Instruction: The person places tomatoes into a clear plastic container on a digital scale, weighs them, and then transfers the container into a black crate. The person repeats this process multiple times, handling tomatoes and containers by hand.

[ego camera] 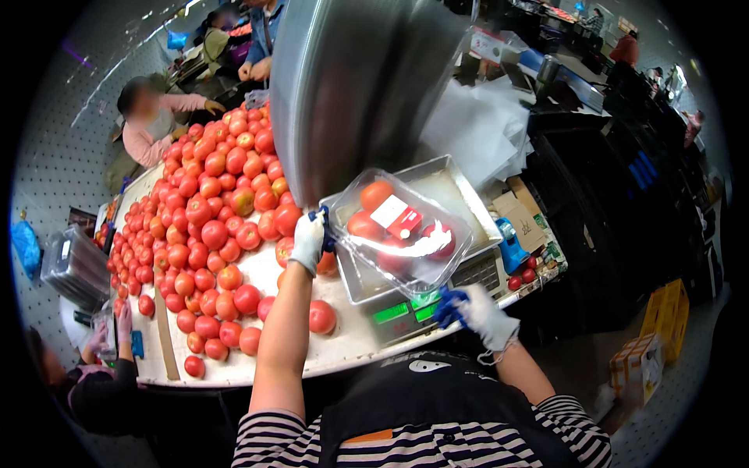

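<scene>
A clear plastic clamshell pack of tomatoes (404, 231), bearing a white and red label, is above the metal tray (485, 225) of a digital scale (392, 327). My left hand (310, 237), in a white glove with blue fingers, is at the pack's left corner; whether its fingers grip it is hard to see. My right hand (477, 313), gloved alike and blurred, is by the pack's lower right corner, over the scale's lit green displays. A large heap of red tomatoes (213, 234) covers the table to the left.
A tall stack of clear plastic containers (351, 99) stands behind the scale. White sheets (480, 128) lie beyond it. A blue tape dispenser (511, 248) and cardboard (518, 222) are at the right. Co-workers are at the far left edge (149, 126) and lower left (99, 380).
</scene>
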`<action>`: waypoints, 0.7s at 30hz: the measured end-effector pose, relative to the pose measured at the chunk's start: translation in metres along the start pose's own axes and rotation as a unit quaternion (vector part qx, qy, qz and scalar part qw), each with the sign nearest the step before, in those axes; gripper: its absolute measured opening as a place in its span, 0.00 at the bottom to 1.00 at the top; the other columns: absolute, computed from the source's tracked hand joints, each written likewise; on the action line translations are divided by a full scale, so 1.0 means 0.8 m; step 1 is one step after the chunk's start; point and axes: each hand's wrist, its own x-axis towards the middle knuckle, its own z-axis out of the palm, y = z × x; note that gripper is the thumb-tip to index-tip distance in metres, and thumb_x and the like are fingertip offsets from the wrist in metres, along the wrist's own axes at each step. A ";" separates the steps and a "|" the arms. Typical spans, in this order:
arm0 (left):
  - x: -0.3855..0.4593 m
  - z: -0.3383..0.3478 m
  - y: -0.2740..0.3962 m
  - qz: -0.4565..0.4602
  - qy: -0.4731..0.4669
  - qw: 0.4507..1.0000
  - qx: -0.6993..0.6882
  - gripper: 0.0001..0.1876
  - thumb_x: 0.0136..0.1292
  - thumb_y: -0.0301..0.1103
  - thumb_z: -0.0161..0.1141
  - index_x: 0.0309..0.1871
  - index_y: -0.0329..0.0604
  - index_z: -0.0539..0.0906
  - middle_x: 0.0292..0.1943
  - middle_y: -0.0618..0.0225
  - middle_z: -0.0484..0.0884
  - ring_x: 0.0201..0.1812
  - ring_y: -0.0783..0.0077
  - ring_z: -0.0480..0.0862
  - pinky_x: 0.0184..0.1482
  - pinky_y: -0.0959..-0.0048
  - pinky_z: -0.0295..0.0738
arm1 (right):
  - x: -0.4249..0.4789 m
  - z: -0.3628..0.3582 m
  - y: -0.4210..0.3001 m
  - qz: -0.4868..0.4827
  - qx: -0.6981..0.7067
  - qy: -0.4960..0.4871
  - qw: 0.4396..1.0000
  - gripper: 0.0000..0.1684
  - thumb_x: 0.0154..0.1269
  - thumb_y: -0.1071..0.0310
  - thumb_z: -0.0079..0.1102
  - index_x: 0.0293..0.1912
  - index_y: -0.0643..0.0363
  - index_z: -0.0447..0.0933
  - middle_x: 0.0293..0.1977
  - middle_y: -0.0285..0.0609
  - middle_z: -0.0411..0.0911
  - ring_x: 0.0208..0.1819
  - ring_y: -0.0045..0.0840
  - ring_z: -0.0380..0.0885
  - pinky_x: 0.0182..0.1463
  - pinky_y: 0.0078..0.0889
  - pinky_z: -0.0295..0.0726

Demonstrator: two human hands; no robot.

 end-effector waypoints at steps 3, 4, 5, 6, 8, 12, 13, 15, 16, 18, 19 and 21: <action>0.062 -0.017 -0.078 0.158 0.065 0.977 0.125 0.18 0.71 0.45 0.52 0.28 0.42 0.76 0.15 0.73 0.69 0.10 0.75 0.67 0.12 0.72 0.61 | 0.020 0.034 0.016 -0.007 0.043 -0.012 0.999 0.23 0.71 0.56 0.53 0.52 0.69 0.72 0.42 0.50 0.81 0.44 0.37 0.83 0.50 0.40 0.82; 0.061 -0.002 -0.070 0.136 0.054 0.983 0.108 0.17 0.71 0.44 0.52 0.30 0.43 0.78 0.17 0.74 0.71 0.13 0.78 0.68 0.14 0.73 0.61 | 0.023 0.037 0.016 -0.006 0.109 0.012 0.994 0.23 0.71 0.57 0.54 0.53 0.68 0.72 0.43 0.51 0.80 0.44 0.37 0.83 0.50 0.41 0.82; 0.065 -0.001 -0.073 0.132 0.053 0.983 0.113 0.16 0.71 0.44 0.52 0.31 0.45 0.79 0.19 0.75 0.72 0.16 0.81 0.68 0.16 0.76 0.61 | 0.024 0.039 0.011 -0.005 0.173 0.024 0.985 0.23 0.71 0.58 0.54 0.54 0.68 0.72 0.44 0.51 0.80 0.45 0.37 0.83 0.51 0.41 0.82; 0.048 -0.004 -0.058 0.122 0.024 0.991 0.058 0.14 0.72 0.42 0.51 0.33 0.45 0.80 0.20 0.77 0.73 0.19 0.82 0.70 0.19 0.77 0.63 | 0.024 0.036 0.000 -0.004 0.223 -0.012 0.975 0.23 0.72 0.59 0.52 0.56 0.69 0.71 0.45 0.51 0.80 0.45 0.35 0.83 0.51 0.39 0.82; 0.015 0.000 -0.020 0.017 -0.028 0.995 -0.090 0.16 0.72 0.38 0.53 0.24 0.50 0.75 0.17 0.80 0.68 0.18 0.86 0.66 0.20 0.80 0.61 | 0.033 0.019 0.002 -0.009 0.175 -0.039 0.984 0.23 0.73 0.61 0.50 0.55 0.71 0.71 0.44 0.52 0.81 0.46 0.35 0.83 0.51 0.38 0.83; 0.025 -0.001 -0.035 0.027 0.006 0.999 0.019 0.20 0.72 0.43 0.50 0.29 0.38 0.80 0.20 0.71 0.77 0.21 0.74 0.75 0.24 0.71 0.70 | 0.032 0.005 -0.020 0.088 0.185 -0.109 0.973 0.24 0.74 0.57 0.49 0.55 0.69 0.73 0.47 0.49 0.81 0.49 0.34 0.81 0.51 0.37 0.82; 0.040 -0.011 -0.054 0.023 0.013 0.999 0.042 0.21 0.72 0.43 0.49 0.31 0.35 0.81 0.21 0.66 0.79 0.22 0.70 0.77 0.26 0.67 0.72 | 0.032 0.009 -0.027 0.107 0.185 -0.114 0.970 0.24 0.74 0.56 0.48 0.54 0.68 0.74 0.47 0.49 0.81 0.49 0.34 0.81 0.51 0.36 0.82; 0.036 0.002 -0.039 -0.005 0.029 0.990 0.136 0.22 0.72 0.43 0.47 0.33 0.31 0.81 0.23 0.53 0.80 0.25 0.63 0.79 0.30 0.61 0.73 | 0.032 0.007 -0.016 0.096 0.171 -0.073 0.978 0.23 0.75 0.54 0.47 0.52 0.65 0.76 0.42 0.45 0.82 0.41 0.30 0.83 0.44 0.32 0.83; 0.037 0.002 -0.038 0.071 0.043 0.973 0.215 0.22 0.72 0.43 0.48 0.33 0.30 0.81 0.22 0.54 0.80 0.24 0.63 0.79 0.29 0.61 0.72 | 0.042 0.002 -0.001 0.082 0.011 -0.035 0.996 0.22 0.75 0.55 0.47 0.51 0.65 0.76 0.41 0.44 0.82 0.39 0.29 0.83 0.43 0.32 0.83; 0.039 -0.007 -0.045 0.103 0.060 0.969 0.215 0.22 0.72 0.43 0.49 0.33 0.29 0.80 0.21 0.54 0.80 0.24 0.63 0.79 0.29 0.60 0.71 | 0.048 0.012 -0.025 0.053 -0.328 -0.013 0.943 0.21 0.76 0.57 0.46 0.51 0.66 0.74 0.40 0.45 0.82 0.34 0.30 0.84 0.41 0.33 0.84; 0.044 -0.007 -0.049 0.061 0.056 0.988 0.132 0.22 0.72 0.43 0.49 0.34 0.28 0.80 0.21 0.54 0.79 0.24 0.62 0.79 0.28 0.59 0.71 | 0.048 0.015 -0.013 0.084 -0.044 -0.007 0.996 0.21 0.75 0.57 0.47 0.50 0.67 0.75 0.40 0.47 0.82 0.37 0.32 0.84 0.43 0.37 0.85; 0.029 0.012 -0.029 0.044 -0.008 0.999 -0.009 0.19 0.72 0.41 0.48 0.28 0.36 0.77 0.17 0.65 0.76 0.14 0.70 0.75 0.16 0.68 0.67 | 0.032 0.011 -0.025 0.033 0.110 -0.003 0.993 0.21 0.74 0.57 0.49 0.50 0.68 0.75 0.41 0.49 0.82 0.40 0.34 0.84 0.45 0.41 0.85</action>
